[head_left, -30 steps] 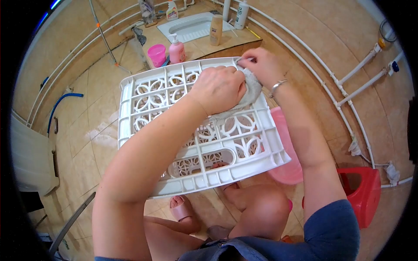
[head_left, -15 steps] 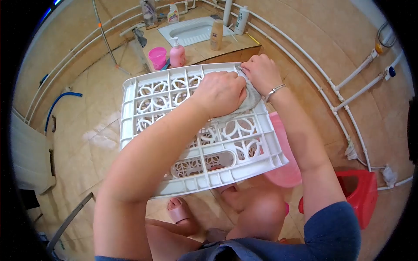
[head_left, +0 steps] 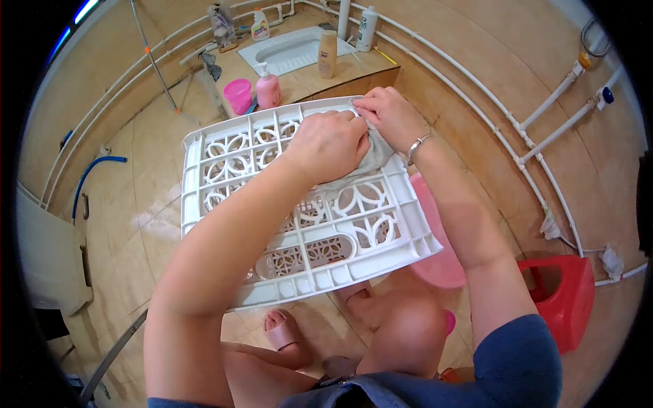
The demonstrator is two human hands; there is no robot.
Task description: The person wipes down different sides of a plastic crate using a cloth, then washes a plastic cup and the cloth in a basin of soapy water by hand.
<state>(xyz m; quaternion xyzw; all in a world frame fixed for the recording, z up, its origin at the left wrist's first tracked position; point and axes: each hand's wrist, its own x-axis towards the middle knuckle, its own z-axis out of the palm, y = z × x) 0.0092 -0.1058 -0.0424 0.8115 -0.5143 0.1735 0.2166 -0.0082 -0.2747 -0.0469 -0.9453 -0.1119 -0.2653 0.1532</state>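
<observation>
A white plastic basket [head_left: 315,239] with a lattice of petal shapes is tilted in front of me, above my knees. My left hand [head_left: 328,146] is closed on a grey cloth [head_left: 377,155], pressing it against the lattice near the basket's upper right corner. At that same corner my right hand [head_left: 391,117], with a silver bracelet at the wrist, has its fingers closed on the cloth by the rim. Its fingertips are partly hidden.
A pink basin [head_left: 435,238] and a red plastic container [head_left: 561,299] are at the right. Beyond the basket are a pink cup [head_left: 238,96], a pink pump bottle [head_left: 268,88], a tan bottle [head_left: 327,54] and a squat toilet [head_left: 289,51]. White pipes [head_left: 469,98] line the wall.
The basket and both hands appear slightly further left in view, as does the background. Both hands stay at the upper right corner with the cloth.
</observation>
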